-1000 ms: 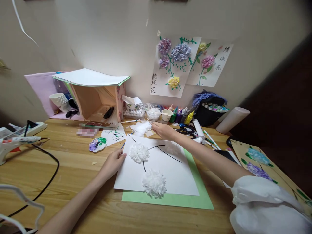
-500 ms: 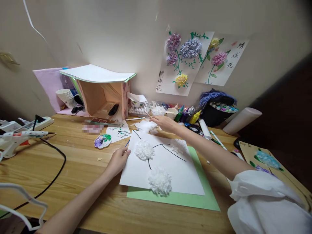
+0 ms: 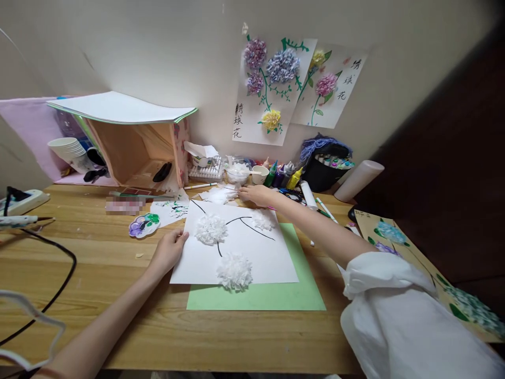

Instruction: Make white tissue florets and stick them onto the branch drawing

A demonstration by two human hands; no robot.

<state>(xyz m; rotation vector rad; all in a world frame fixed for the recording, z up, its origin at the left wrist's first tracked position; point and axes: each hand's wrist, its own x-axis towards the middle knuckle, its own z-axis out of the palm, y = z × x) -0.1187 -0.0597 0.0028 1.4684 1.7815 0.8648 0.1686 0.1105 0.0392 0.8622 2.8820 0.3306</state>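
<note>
My left hand (image 3: 169, 250) pinches the left edge of a white sheet of paper (image 3: 260, 266). The sheet overlaps a green sheet (image 3: 303, 279) and has black drawn stems. On it sit three ruffled white paper flowers: one upper left (image 3: 211, 229), one at the bottom edge (image 3: 234, 271) and a smaller, flatter one (image 3: 263, 220) upper right. Beyond the sheet's top edge, my right hand (image 3: 255, 195) is closed around a thin stick, its kind unclear. The stick's tip points left over crumpled white tissue (image 3: 219, 195).
Behind my right hand are a bowl of white scraps (image 3: 238, 172), a paper cup (image 3: 260, 175) and paint bottles (image 3: 294, 179). Left lie a paint palette (image 3: 144, 225) and a glue gun (image 3: 19, 221) with a black cord. An open box (image 3: 138, 152) stands at the back.
The view has swung right, so everything sits further left. My right hand keeps the thin stick, now held lower near the tissue. My left hand still grips the sheet's edge.
</note>
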